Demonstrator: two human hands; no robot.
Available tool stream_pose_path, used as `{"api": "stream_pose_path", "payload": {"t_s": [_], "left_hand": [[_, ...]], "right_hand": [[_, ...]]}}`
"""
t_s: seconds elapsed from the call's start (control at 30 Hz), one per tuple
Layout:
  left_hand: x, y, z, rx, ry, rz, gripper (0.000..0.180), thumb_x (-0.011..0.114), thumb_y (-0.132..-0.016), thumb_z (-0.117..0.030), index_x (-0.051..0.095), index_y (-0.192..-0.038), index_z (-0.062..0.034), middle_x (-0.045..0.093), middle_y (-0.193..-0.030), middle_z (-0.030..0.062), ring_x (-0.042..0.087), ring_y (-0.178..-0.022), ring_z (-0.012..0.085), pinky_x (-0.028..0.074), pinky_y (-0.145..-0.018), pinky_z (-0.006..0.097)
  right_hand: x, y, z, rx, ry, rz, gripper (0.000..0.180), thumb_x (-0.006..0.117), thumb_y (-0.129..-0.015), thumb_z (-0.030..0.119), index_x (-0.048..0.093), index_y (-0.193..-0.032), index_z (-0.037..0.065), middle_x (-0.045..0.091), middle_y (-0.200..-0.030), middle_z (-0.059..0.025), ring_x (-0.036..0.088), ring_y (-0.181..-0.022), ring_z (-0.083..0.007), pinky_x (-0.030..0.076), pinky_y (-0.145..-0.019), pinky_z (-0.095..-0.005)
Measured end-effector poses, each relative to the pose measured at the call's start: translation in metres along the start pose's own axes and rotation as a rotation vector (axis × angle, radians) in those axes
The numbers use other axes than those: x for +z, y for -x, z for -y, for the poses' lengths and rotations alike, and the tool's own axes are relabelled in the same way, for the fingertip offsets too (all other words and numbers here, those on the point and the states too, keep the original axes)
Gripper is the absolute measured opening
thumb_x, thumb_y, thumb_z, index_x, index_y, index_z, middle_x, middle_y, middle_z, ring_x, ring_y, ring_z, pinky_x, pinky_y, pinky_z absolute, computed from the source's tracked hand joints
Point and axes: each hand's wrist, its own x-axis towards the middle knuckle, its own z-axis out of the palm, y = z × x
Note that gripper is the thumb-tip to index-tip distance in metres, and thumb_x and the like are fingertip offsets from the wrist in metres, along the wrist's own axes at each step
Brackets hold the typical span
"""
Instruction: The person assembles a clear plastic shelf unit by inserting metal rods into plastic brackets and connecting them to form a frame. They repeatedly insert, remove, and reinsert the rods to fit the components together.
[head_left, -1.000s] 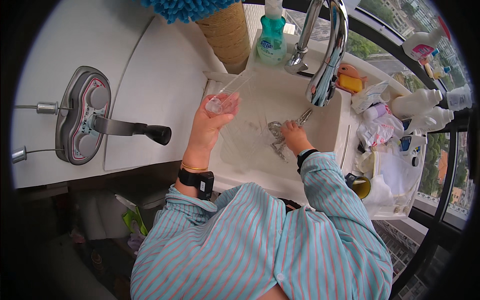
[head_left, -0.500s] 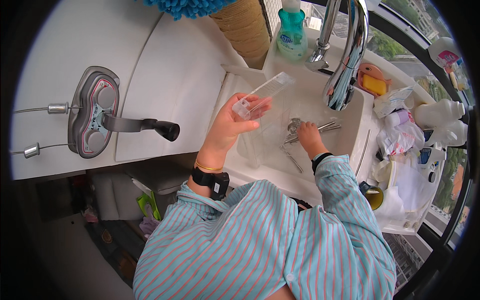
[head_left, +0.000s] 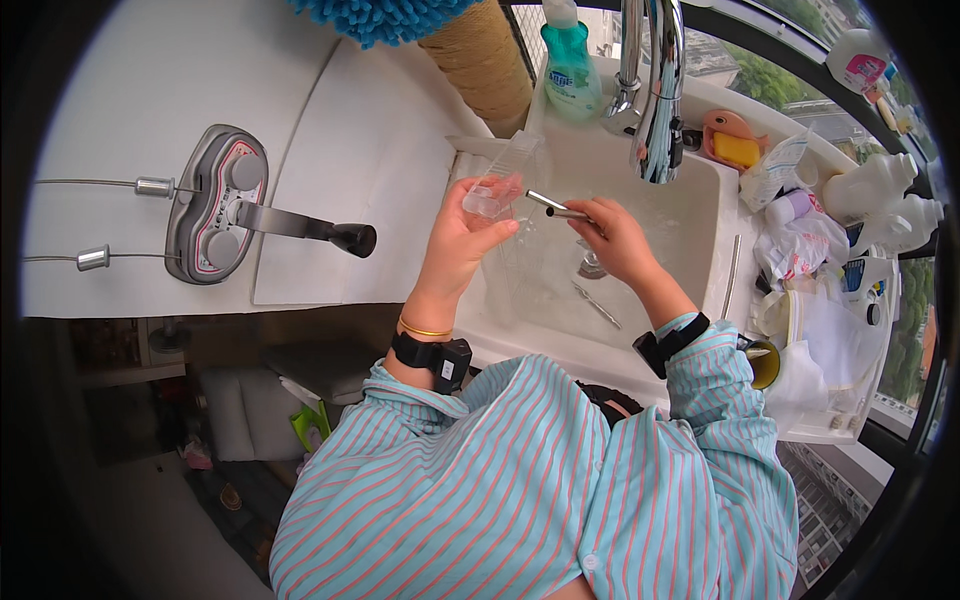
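Sink station, white counter, window side: two hands at work over the basin.

White sink (head_left: pixel 700 215) set in a white counter (head_left: pixel 330 180), chrome tap (head_left: pixel 655 90) above; one metal utensil (head_left: pixel 597 304) lies on the basin floor near the drain. Left hand (head_left: pixel 462 235), fingers curled around a clear plastic container (head_left: pixel 500 180), held tilted over the sink's left rim. Right hand (head_left: pixel 612 240), fingers pinched on thin metal utensils (head_left: pixel 556 207), tips just beside the container. Green soap bottle (head_left: pixel 570 65) behind; white bottles (head_left: pixel 880 195) and wrappers crowd the right ledge.
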Motion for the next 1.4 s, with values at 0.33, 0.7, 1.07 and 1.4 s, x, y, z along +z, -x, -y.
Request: {"api": "stream_pose_path", "payload": {"t_s": [0.33, 0.7, 1.07, 1.4], "left_hand": [[0.002, 0.005, 0.003, 0.022, -0.096, 0.028, 0.051, 0.06, -0.09, 0.012, 0.044, -0.136, -0.004, 0.053, -0.147, 0.0175, 0.05, -0.141, 0.0282, 0.041, -0.116, 0.041], [0.05, 0.019, -0.025, 0.215, -0.729, 0.143, 0.056, 0.065, -0.085, 0.004, 0.046, -0.138, -0.0049, 0.063, -0.128, 0.0137, 0.064, -0.117, 0.0251, 0.049, -0.099, 0.036], [0.063, 0.047, -0.014, 0.325, -0.847, 0.467, 0.053, 0.065, -0.08, 0.003, 0.051, -0.13, -0.0077, 0.069, -0.107, 0.0134, 0.066, -0.1, 0.0389, 0.051, -0.083, 0.045], [0.044, 0.086, -0.035, -0.063, -0.734, 0.551, 0.053, 0.065, -0.077, -0.002, 0.053, -0.128, -0.008, 0.069, -0.106, 0.0143, 0.067, -0.097, 0.0375, 0.051, -0.084, 0.04]], "right_hand": [[-0.02, 0.0, 0.052, -0.348, -0.009, 0.012, 0.027, 0.065, -0.092, 0.004, 0.069, -0.118, 0.008, 0.068, -0.094, -0.0093, 0.06, -0.091, -0.0317, 0.047, -0.082, -0.0416], [-0.006, 0.022, -0.014, 0.05, -0.411, -0.423, 0.022, 0.057, -0.106, 0.017, 0.063, -0.123, 0.005, 0.065, -0.097, -0.0057, 0.061, -0.098, -0.016, 0.047, -0.091, -0.0316], [-0.018, 0.064, -0.056, 0.144, -0.556, -0.595, 0.026, 0.052, -0.11, 0.02, 0.062, -0.128, 0.004, 0.065, -0.103, -0.0025, 0.059, -0.099, -0.0114, 0.047, -0.093, -0.0282], [-0.017, 0.096, -0.067, 0.187, -0.578, -0.614, 0.027, 0.054, -0.109, 0.022, 0.062, -0.128, 0.003, 0.065, -0.101, -0.0027, 0.06, -0.097, -0.0124, 0.047, -0.092, -0.0293]]}}
